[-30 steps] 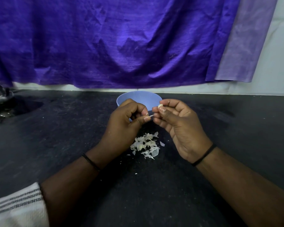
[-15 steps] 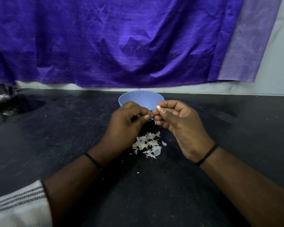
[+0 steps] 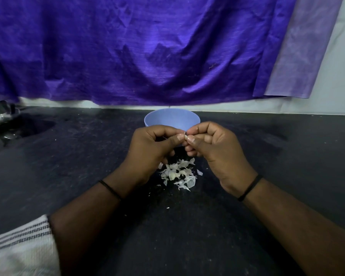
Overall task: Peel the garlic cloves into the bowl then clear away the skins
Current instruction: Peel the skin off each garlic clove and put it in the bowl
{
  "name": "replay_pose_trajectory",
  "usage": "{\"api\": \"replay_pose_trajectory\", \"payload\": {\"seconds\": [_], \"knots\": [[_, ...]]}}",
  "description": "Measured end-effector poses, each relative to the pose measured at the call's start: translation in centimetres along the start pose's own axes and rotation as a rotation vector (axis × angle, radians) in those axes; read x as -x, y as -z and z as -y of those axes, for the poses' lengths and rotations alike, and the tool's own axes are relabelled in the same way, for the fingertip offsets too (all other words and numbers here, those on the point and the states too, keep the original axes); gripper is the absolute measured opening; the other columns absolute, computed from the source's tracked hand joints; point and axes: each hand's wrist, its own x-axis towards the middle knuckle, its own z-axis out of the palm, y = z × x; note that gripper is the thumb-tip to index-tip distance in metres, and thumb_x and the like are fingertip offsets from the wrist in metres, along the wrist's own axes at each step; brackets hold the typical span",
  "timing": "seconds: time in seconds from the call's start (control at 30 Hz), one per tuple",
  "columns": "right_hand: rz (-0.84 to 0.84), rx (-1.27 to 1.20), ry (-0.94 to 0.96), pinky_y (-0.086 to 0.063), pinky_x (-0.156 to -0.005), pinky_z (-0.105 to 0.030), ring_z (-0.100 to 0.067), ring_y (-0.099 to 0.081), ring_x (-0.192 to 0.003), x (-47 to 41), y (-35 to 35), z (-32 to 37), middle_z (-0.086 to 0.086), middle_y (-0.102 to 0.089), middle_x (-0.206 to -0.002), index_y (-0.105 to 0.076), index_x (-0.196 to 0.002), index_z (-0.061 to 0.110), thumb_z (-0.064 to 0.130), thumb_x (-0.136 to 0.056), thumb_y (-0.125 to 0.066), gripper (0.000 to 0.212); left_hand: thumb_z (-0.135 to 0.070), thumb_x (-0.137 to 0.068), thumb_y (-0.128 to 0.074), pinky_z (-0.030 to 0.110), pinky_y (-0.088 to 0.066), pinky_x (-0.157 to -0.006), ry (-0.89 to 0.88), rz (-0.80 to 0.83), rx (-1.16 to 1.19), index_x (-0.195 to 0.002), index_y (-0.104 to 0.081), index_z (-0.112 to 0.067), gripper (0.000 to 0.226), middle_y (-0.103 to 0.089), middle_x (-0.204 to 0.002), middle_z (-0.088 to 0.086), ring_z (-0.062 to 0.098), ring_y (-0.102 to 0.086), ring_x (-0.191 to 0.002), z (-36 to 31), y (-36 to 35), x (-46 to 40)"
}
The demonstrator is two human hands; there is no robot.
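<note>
A blue bowl (image 3: pixel 171 118) stands on the dark counter just beyond my hands; its inside is hidden from this angle. My left hand (image 3: pixel 153 150) and my right hand (image 3: pixel 213 150) meet in front of it, thumbs and fingertips pinched together on a small garlic clove (image 3: pixel 185 137), of which only a pale sliver shows. Below the hands lies a loose pile of white garlic skins (image 3: pixel 178 173), with a few tiny flakes scattered nearer to me.
A purple cloth (image 3: pixel 147 48) hangs along the wall behind the bowl. A shiny metal vessel (image 3: pixel 0 114) sits at the far left edge of the black counter (image 3: pixel 68 156). A striped white sleeve (image 3: pixel 20 248) shows at the lower left.
My hands have closed together, thumbs now touching over the clove. The right hand has curled its fingers in, hiding most of the clove that showed before.
</note>
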Motion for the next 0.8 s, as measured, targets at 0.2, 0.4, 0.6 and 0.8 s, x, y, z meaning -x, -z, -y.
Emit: {"api": "replay_pose_trajectory", "payload": {"seconds": [0.2, 0.4, 0.6, 0.8], "knots": [[-0.007, 0.080, 0.036, -0.058, -0.067, -0.026, -0.016, -0.068, -0.071, -0.06, 0.15, -0.16, -0.009, -0.074, -0.078, -0.069, -0.093, 0.010, 0.001, -0.090, -0.067, 0.010, -0.011, -0.087, -0.069, 0.024, -0.041, -0.044, 0.145, 0.053, 0.109, -0.090, -0.075, -0.005, 0.009, -0.075, -0.082, 0.008, 0.012, -0.055, -0.057, 0.17, 0.15, -0.13], [-0.095, 0.487, 0.217, -0.052, -0.068, -0.014, 0.002, -0.067, -0.074, 0.22, 0.27, -0.21, 0.010, -0.073, -0.079, -0.076, -0.091, 0.017, 0.013, -0.090, -0.071, 0.006, -0.012, -0.084, -0.069, 0.022, -0.040, -0.043, 0.190, 0.001, 0.159, -0.083, -0.074, -0.005, 0.008, -0.074, -0.077, 0.008, 0.011, -0.052, -0.054, 0.29, 0.09, -0.33], [-0.109, 0.592, 0.266, -0.052, -0.070, -0.013, 0.001, -0.067, -0.076, 0.22, 0.30, -0.25, 0.010, -0.073, -0.081, -0.076, -0.090, 0.016, 0.014, -0.089, -0.070, 0.006, -0.019, -0.078, -0.070, 0.022, -0.038, -0.042, 0.208, 0.021, 0.180, -0.073, -0.075, -0.011, 0.011, -0.070, -0.073, 0.007, 0.012, -0.049, -0.052, 0.31, -0.18, -0.11], [-0.080, 0.735, 0.306, -0.055, -0.068, -0.022, 0.001, -0.065, -0.073, 0.30, 0.54, -0.09, 0.013, -0.071, -0.077, -0.075, -0.089, 0.020, 0.020, -0.089, -0.070, 0.004, -0.009, -0.088, -0.068, 0.023, -0.037, -0.041, 0.198, 0.003, 0.130, -0.077, -0.074, -0.006, 0.013, -0.068, -0.066, 0.005, 0.011, -0.049, -0.050, 0.39, -0.35, -0.04]]}}
